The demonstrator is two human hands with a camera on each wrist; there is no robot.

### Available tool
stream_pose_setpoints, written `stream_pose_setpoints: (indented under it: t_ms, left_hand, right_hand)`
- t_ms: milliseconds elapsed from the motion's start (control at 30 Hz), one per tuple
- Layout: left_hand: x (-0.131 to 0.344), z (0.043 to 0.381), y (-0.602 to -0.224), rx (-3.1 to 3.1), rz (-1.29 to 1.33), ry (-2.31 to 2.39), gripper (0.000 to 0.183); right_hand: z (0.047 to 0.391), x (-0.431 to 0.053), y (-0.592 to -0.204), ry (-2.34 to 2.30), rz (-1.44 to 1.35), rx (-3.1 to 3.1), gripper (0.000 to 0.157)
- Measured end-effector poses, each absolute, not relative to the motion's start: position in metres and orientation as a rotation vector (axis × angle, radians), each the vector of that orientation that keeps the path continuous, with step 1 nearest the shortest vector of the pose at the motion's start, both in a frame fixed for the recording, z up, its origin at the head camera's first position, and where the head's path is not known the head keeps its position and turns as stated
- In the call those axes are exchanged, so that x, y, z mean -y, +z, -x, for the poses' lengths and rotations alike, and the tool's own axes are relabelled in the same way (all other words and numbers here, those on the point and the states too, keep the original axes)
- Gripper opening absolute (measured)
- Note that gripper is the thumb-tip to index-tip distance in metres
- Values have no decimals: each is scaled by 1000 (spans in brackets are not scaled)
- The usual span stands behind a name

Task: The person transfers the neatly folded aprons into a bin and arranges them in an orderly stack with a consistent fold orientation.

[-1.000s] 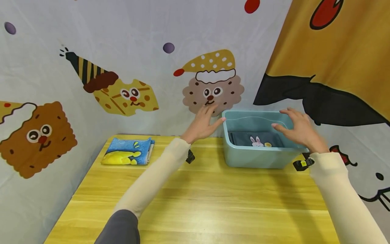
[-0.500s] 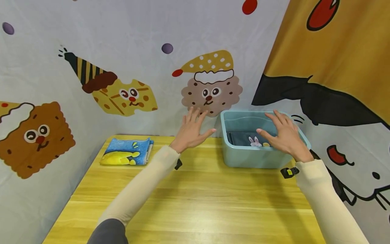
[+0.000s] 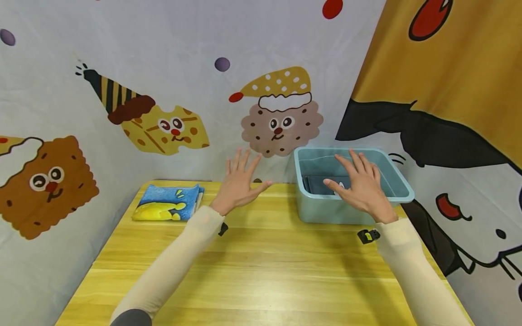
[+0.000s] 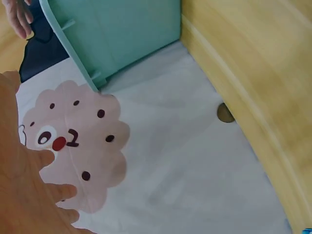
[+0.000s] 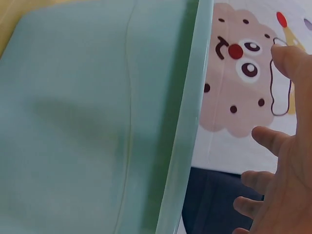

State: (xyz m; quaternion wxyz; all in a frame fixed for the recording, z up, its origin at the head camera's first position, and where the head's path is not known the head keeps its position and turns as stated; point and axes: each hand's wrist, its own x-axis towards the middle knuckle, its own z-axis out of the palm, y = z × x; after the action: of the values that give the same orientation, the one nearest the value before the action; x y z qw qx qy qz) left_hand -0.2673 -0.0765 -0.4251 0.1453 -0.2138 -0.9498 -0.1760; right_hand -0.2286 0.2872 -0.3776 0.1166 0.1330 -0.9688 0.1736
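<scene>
My left hand [image 3: 238, 183] hovers over the back of the table with its fingers spread, holding nothing. To its left lies a folded blue and yellow cloth [image 3: 167, 203]. My right hand [image 3: 363, 188], fingers also spread, is raised in front of a light blue-green plastic bin [image 3: 318, 210] and overlaps its front rim in the head view. Inside the bin is a folded dark grey cloth [image 3: 316, 184], its printed patch mostly hidden behind that hand. The right wrist view has the bin's wall [image 5: 73, 122] close beside the right hand [image 5: 287, 161].
The wood-grain table [image 3: 253, 271] ends at a wall hanging [image 3: 183, 45] with cartoon prints. A mustard and black part of the hanging [image 3: 444, 86] is at the right. Small black wrist cameras [image 3: 368, 236] sit at both cuffs.
Both hands have moved left, away from above the bin's sides, and their fingers have spread wider. The bin and both folded cloths have stayed in place.
</scene>
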Motion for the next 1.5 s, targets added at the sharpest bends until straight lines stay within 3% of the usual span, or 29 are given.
stream_pose_setpoints:
  t_ms: [700, 1500]
  left_hand:
    - [130, 250, -446, 2757, 478, -506, 86]
    - [200, 239, -462, 2895, 256, -720, 88]
  right_hand:
    - [224, -237, -399, 458, -466, 2827, 89]
    - [218, -166, -408, 455, -749, 2772, 89]
